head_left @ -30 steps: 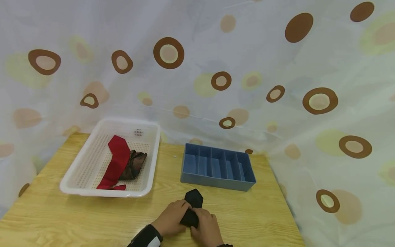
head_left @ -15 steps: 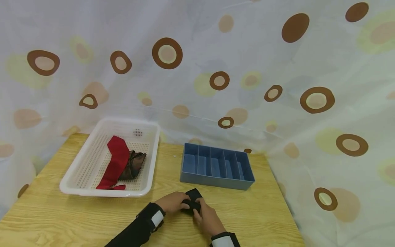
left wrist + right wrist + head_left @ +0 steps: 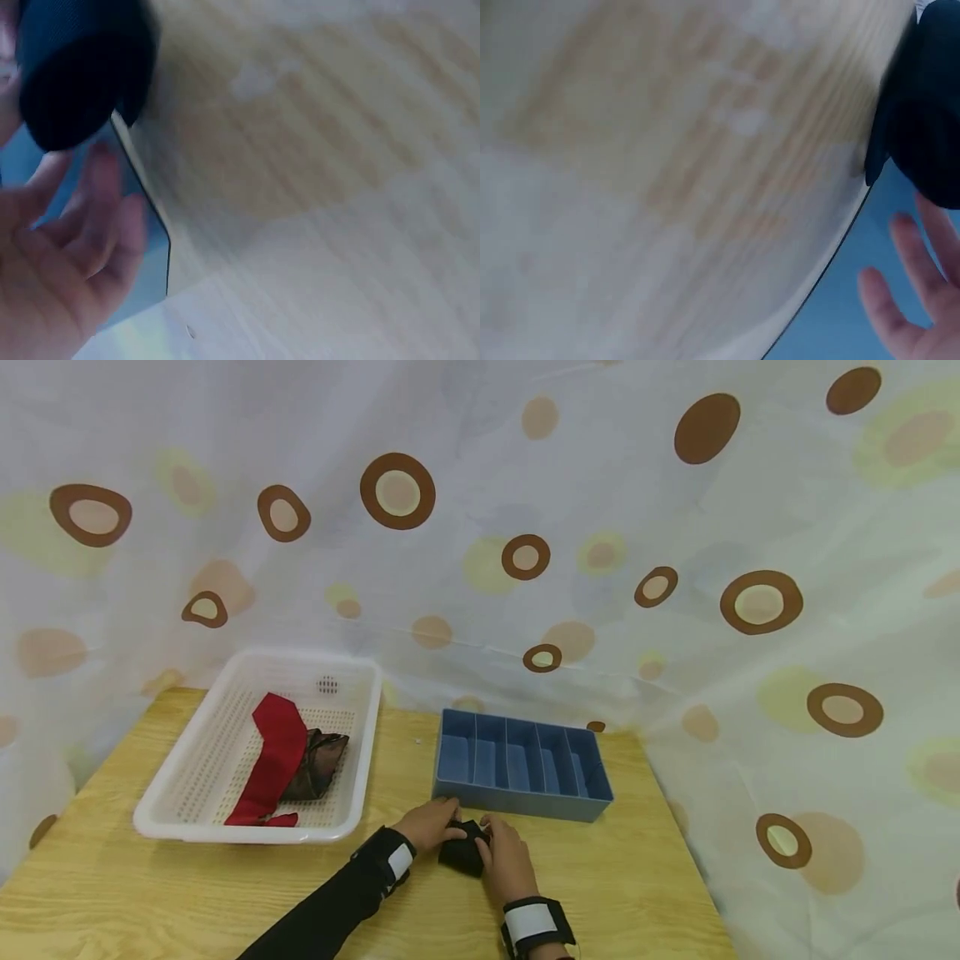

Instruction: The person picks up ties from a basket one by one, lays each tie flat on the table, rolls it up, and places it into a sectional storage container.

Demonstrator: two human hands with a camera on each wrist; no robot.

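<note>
A black necktie [image 3: 461, 857], rolled into a thick coil, lies on the table in front of the blue divided box. The coil's round end shows as a dark roll [image 3: 82, 75] in the left wrist view and as a dark shape [image 3: 930, 112] at the right wrist view's edge. My left hand [image 3: 429, 825] holds the coil from the left, thumb on the near side and fingers loosely bent beyond it. My right hand [image 3: 512, 860] holds its right end between thumb and fingers; several fingers spread beside the roll in the right wrist view.
A white plastic basket [image 3: 176, 760] stands at the left with a red necktie [image 3: 277, 752] and a dark brown shiny folded cloth [image 3: 318, 768] inside. The blue compartment box [image 3: 517, 800] sits just beyond the hands. A patterned curtain [image 3: 450, 568] hangs behind the wooden table [image 3: 615, 885].
Both hands have moved forward, toward the blue box. The black necktie's flat pointed end has been rolled up into the coil.
</note>
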